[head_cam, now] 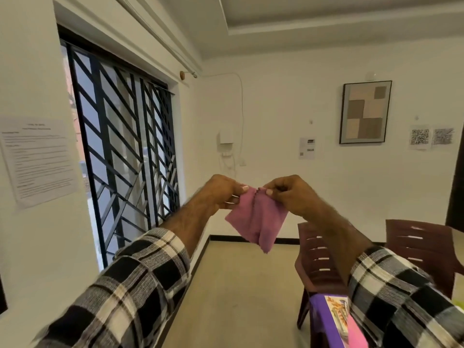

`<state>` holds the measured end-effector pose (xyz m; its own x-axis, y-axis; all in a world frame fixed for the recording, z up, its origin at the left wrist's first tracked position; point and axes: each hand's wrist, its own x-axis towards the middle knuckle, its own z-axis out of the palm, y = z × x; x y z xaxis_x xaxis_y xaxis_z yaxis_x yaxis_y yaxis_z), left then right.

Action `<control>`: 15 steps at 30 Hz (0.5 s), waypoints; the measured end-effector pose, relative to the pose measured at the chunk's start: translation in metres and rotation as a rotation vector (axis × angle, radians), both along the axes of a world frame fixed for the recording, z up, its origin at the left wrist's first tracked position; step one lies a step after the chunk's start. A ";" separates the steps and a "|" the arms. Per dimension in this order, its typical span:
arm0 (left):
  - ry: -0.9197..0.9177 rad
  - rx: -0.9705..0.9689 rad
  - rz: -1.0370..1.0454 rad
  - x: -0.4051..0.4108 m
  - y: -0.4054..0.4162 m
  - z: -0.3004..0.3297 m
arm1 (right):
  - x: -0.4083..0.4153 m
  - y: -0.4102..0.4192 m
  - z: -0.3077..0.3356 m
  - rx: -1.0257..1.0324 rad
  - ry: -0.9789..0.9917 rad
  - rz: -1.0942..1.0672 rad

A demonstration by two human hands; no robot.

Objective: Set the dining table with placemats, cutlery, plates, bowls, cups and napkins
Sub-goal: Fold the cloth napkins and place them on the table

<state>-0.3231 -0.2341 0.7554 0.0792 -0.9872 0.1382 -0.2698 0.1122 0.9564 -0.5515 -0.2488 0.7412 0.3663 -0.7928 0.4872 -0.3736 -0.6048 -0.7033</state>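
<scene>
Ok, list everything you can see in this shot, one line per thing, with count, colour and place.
napkin: one, pink cloth, held up in the air between both hands
chairs: two, dark maroon plastic, lower right
purple item: one, purple with a printed picture, bottom right, partly hidden by the sleeve
window grille: one, black metal, left wall
framed picture: one, beige and brown blocks in a black frame, far wall
QR code sheets: two, white, right of the picture
printed notice: one, white, left wall
curtain rod: one, white, above the window
left hand: one, pinches the napkin's top left corner
right hand: one, pinches the top right corner
</scene>
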 end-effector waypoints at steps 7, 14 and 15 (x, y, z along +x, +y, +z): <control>0.046 -0.096 -0.104 -0.011 0.004 0.008 | 0.002 0.008 0.016 -0.043 -0.102 0.005; 0.038 -0.133 -0.064 -0.006 0.009 0.008 | -0.006 0.010 0.021 0.149 -0.296 0.359; 0.048 -0.129 -0.073 -0.006 0.010 0.007 | -0.005 0.007 0.018 0.126 -0.234 0.296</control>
